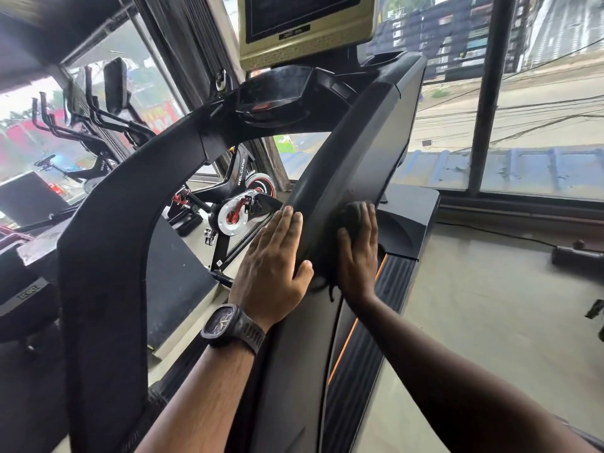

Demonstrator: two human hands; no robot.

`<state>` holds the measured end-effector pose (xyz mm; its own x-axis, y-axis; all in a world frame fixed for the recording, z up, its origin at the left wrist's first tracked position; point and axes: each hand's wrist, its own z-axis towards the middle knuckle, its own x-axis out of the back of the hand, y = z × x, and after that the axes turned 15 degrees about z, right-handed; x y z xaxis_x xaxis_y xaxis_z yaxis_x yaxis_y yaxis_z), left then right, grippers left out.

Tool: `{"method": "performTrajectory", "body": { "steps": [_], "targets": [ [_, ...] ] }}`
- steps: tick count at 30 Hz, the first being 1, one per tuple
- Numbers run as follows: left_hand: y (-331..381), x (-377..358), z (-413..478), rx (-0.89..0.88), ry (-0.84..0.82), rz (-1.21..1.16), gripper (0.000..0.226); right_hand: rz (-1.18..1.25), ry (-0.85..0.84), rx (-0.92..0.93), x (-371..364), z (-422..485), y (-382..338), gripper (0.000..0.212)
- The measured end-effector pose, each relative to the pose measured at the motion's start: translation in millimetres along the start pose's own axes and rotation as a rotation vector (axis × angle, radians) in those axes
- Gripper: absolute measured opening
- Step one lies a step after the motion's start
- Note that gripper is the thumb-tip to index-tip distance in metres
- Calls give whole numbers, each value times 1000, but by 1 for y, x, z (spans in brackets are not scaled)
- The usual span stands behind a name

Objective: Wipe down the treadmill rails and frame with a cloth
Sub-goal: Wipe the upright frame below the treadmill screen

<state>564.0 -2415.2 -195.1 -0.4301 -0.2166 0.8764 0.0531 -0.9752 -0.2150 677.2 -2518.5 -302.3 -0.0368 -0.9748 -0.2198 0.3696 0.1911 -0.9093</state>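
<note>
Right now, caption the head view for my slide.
Right hand presses a dark cloth on the black treadmill upright; left hand lies flat beside it.

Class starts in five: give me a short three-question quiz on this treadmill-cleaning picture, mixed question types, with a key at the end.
1. True or false: the left hand grips the cloth.
2. Which wrist wears the watch? A) left B) right C) neither
3. Fill in: the right hand presses the cloth against the treadmill's ____.

Key
1. False: the left hand lies flat and bare against the upright.
2. A
3. upright
</note>
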Motion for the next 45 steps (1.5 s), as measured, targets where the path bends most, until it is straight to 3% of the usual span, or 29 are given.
{"method": "performTrajectory", "body": {
  "steps": [3, 4, 9, 13, 14, 17, 19, 24, 25, 28, 29, 33, 36, 38, 40, 43, 45],
  "targets": [
    [-1, 1, 0, 6, -7, -8, 77, 81, 118, -324, -7, -4, -4, 58],
    [-1, 1, 1, 5, -8, -12, 77, 104, 112, -353, -11, -13, -13, 59],
    [-1, 1, 1, 7, -9, -32, 76, 96, 28, 62, -14, -10, -35, 61],
    [-1, 1, 0, 13, -7, -38, 75, 159, 128, -255, -9, -9, -15, 67],
    [-2, 1, 0, 13, -3, -45, 75, 167, 92, -203, -10, -23, -22, 66],
    [-5, 1, 2, 25, 13, -101, 75, 108, -145, 327, -10, -50, -38, 59],
    [-5, 0, 2, 27, 15, -132, 73, 8, -172, 487, -8, -32, -36, 56],
    [-2, 1, 1, 15, 10, -113, 73, 63, 29, 75, -15, -14, -43, 61],
    [-3, 0, 1, 14, 7, -125, 74, 30, 3, 111, -16, -23, -45, 64],
    [-7, 1, 1, 15, 3, -218, 81, -116, -196, 464, -4, -25, -35, 65],
    [-8, 1, 0, 15, 4, -241, 83, -145, -205, 488, 1, -11, -31, 63],
    [-8, 0, 0, 8, -2, -259, 86, -45, -58, 244, -6, 3, -44, 59],
    [-9, 0, 1, 16, 16, -264, 85, -119, -182, 556, -9, -23, -37, 56],
    [-7, 0, 1, 12, 22, -235, 85, -143, -228, 636, 0, -2, -33, 55],
    [-6, 2, -1, 9, 10, -195, 86, -125, -153, 503, 0, 23, -34, 55],
    [-4, 3, -1, 6, -8, -146, 87, 23, 60, 115, -13, 20, -45, 58],
    [-4, 3, -1, 0, -15, -115, 88, -20, 47, 80, -18, -1, -50, 63]
  ]
}}
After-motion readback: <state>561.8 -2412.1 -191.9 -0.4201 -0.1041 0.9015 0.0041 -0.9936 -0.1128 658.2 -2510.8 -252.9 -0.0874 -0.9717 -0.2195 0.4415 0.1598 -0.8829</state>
